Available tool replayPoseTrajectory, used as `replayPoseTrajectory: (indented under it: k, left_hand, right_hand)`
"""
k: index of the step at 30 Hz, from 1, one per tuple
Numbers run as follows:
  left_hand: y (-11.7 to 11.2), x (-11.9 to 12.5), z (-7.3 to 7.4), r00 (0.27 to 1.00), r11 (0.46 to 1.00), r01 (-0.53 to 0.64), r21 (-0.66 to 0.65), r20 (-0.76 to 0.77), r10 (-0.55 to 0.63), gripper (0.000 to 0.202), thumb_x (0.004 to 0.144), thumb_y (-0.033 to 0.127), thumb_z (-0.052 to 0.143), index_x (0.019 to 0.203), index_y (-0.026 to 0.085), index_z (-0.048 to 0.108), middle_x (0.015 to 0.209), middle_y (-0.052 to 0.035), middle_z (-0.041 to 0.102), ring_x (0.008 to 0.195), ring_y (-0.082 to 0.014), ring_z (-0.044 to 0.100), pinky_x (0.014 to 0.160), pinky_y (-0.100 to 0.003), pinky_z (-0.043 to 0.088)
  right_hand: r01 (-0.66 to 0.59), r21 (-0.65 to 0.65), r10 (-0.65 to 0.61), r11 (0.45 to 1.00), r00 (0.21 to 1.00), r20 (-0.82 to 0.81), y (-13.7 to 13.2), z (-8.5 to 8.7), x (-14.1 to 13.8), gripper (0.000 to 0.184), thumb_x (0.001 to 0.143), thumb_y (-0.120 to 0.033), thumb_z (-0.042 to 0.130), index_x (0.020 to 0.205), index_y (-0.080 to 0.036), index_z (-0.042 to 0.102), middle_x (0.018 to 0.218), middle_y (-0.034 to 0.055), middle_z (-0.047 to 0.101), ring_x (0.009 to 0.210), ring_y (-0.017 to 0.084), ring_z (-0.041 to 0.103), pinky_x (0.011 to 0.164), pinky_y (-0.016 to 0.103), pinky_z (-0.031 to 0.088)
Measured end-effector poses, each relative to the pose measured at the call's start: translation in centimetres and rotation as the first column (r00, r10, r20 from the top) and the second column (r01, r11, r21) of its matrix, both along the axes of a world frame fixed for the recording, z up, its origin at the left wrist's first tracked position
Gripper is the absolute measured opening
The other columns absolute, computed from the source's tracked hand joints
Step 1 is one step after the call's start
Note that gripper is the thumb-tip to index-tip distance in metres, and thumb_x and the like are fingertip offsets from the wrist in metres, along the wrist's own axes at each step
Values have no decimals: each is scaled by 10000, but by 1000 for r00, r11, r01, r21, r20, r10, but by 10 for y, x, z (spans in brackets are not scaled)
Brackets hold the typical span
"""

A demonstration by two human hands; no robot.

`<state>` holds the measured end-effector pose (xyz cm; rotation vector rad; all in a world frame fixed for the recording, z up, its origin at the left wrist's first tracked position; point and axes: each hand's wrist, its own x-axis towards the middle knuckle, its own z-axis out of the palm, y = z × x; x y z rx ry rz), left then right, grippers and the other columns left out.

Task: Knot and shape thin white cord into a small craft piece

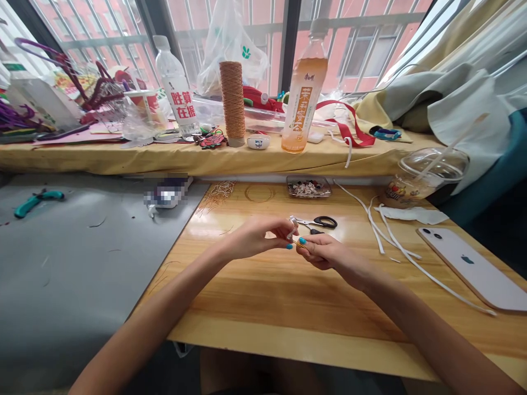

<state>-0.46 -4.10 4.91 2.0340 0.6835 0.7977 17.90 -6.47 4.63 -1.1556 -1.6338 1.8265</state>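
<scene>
Above the wooden table (263, 296), my left hand (263, 236) pinches a small white piece (292, 226), perhaps a bit of looped cord, between thumb and fingers. My right hand (323, 251) is closed around a thin gold-coloured rod (299, 244), whose tip points at the white piece. The rod's exact kind is too small to tell. Just behind my hands lie scissors (325, 221) with black handles. A clear plastic box (327, 192) of small white and dark pieces stands farther back.
White cords (373, 225) and a phone (469, 263) lie at the right, near a domed plastic cup (405, 184). Teal pliers (39, 202) rest on the grey surface at left. Along the ledge stand a brown thread spool (233, 101) and bottles (304, 99). Thread scraps (222, 192) lie behind.
</scene>
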Motion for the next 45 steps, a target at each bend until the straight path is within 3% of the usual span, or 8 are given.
replayPoseTrajectory:
  k: [10,15,17,19,22,33,39,45]
  left_hand:
    - [-8,7,0,986,985,-166,-51,14,167,60,677,159,584,685,192,634,663,-28,645,619,-132,580,602,-220,432]
    - [-1,9,-14,970,935,-153,-319,134,205,54,697,194,567,676,147,583,635,-54,635,612,-143,603,607,-243,461]
    - [5,10,-22,964,906,-111,-409,178,199,75,696,210,570,696,135,568,634,-55,629,617,-147,606,619,-257,468]
    - [9,9,-28,962,882,-83,-464,194,192,105,700,234,569,707,130,557,632,-54,624,619,-147,605,627,-268,467]
    - [14,6,-29,982,886,-89,-455,108,154,142,710,277,559,724,137,569,656,-53,624,621,-140,590,580,-238,442]
    - [25,-3,-20,935,852,-350,-390,-83,346,423,745,501,442,822,124,615,449,21,473,374,-55,294,390,-177,194]
    - [23,0,-26,939,781,-305,-545,-35,342,349,701,428,531,773,92,590,457,33,433,366,-34,268,370,-180,147]
    - [24,0,-27,942,826,-247,-506,73,327,290,702,380,536,681,93,572,395,63,320,387,-35,250,399,-184,142]
  right_hand:
    - [-68,-280,21,957,985,-169,0,3,8,159,728,-270,492,643,-159,417,509,-89,213,389,18,92,346,155,39]
    - [47,150,-65,988,991,116,-3,1,1,251,832,-387,325,772,-175,443,579,-28,480,341,40,358,325,168,230]
    - [36,552,-203,833,948,245,-3,-7,-2,220,833,-365,356,866,-175,463,749,34,566,495,91,511,412,202,348]
    - [-102,853,-356,512,878,319,-2,-18,-3,181,824,-283,411,947,-172,485,850,66,585,659,133,561,509,224,390]
    - [-389,910,-491,141,771,405,3,-31,1,207,836,-162,370,975,-157,523,788,65,607,661,143,571,510,225,373]
    - [-574,780,-521,-250,759,391,4,-26,5,244,828,-70,335,916,-75,562,802,92,656,688,154,587,582,248,397]
    - [-590,756,-511,-284,760,401,5,-28,4,235,830,-78,343,901,-84,567,803,88,653,678,158,575,591,261,386]
    - [-574,805,-437,-149,769,467,8,-34,4,271,856,-122,285,886,-134,554,717,64,625,635,125,555,568,226,362]
